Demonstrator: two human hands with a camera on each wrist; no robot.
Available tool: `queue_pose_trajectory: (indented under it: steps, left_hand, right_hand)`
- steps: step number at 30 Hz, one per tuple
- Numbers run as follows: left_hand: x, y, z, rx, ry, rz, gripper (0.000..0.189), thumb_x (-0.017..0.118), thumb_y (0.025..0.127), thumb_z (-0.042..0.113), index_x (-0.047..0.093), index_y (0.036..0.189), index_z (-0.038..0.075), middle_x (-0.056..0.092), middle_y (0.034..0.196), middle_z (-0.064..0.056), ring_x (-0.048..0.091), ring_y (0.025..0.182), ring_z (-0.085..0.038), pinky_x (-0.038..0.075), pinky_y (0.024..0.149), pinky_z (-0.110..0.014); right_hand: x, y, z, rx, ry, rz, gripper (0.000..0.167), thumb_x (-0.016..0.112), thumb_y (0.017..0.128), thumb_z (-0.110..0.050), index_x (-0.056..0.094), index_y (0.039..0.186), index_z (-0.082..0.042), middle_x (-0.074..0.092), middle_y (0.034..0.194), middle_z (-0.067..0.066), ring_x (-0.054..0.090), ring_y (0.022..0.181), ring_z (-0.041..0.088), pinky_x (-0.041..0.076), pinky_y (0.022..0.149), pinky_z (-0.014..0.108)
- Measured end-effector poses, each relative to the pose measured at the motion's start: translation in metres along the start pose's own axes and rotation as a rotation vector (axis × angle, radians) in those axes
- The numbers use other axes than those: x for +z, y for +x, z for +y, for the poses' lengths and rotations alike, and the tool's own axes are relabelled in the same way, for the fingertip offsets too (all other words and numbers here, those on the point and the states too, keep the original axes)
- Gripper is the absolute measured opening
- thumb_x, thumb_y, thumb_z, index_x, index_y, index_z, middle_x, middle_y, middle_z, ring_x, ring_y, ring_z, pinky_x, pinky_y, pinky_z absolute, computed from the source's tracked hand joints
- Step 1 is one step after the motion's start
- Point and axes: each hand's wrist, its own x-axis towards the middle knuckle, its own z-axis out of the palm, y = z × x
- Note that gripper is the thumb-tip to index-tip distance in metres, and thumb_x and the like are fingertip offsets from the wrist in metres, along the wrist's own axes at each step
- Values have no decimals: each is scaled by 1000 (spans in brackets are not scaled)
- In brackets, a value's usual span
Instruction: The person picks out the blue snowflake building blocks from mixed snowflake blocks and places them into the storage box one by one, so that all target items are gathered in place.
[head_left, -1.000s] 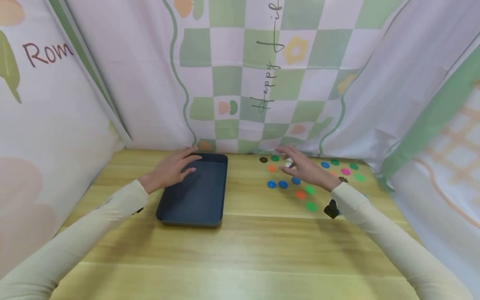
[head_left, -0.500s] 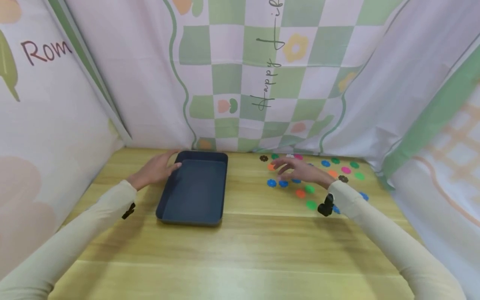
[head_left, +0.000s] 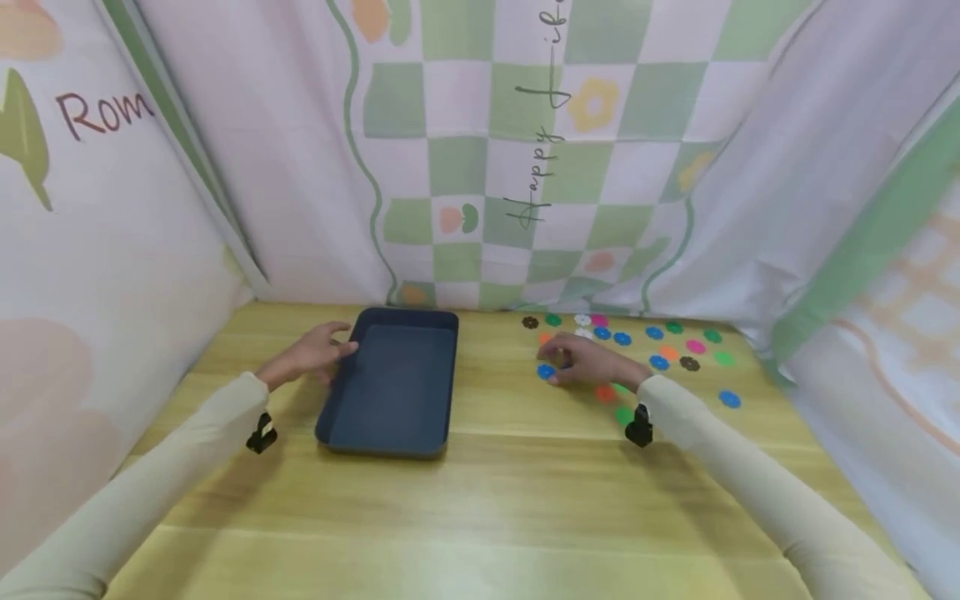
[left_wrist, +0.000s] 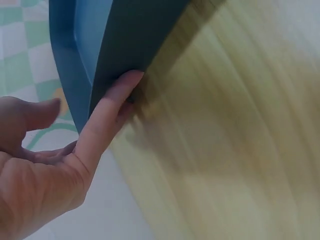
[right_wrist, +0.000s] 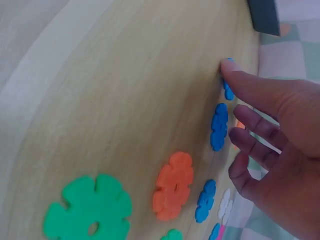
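A dark blue-grey rectangular baking tray (head_left: 393, 387) stands on the wooden table, left of centre. My left hand (head_left: 307, 354) is at its left side. In the left wrist view a fingertip touches the outer wall of the tray (left_wrist: 135, 45). Farther right, my right hand (head_left: 588, 362) reaches down to a blue flower-shaped building disc (head_left: 546, 372), with thumb and index finger at its edges. The right wrist view shows the thumb tip over that disc, its index finger hidden and the other fingers curled. Around this hand lie an orange disc (right_wrist: 173, 186) and a green disc (right_wrist: 90, 210).
Several more discs are scattered at the back right, among them a pink one (head_left: 696, 347), a brown one (head_left: 689, 363) and a lone blue one (head_left: 730, 399). A patterned curtain (head_left: 517, 167) hangs along the table's back edge, with cloth on both sides.
My left hand has drawn back from above the tray to its left side. My right hand has come down and nearer to me, onto the blue disc. The tray has not shifted.
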Motion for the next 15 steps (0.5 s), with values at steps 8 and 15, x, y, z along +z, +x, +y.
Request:
queue_pose_trajectory:
  steps: [8,15]
  left_hand:
    - [-6,-4,-17,-10,-217,-89,68,53,108,3,14,162,-13,30,156,-45,48,138,-54,68,71,-36]
    - [-2,-1,-15,-38,-212,-79,64,53,108,5,22,163,-8,34,157,-41,49,139,-51,68,73,-34]
  right_hand:
    - [5,8,-5,-52,-95,21,31,78,94,-9,69,122,0,68,119,16,64,102,29,58,91,47]
    - [5,12,-4,-27,-175,41,22,81,92,-9,71,110,-4,68,105,9,62,93,22,58,81,40]
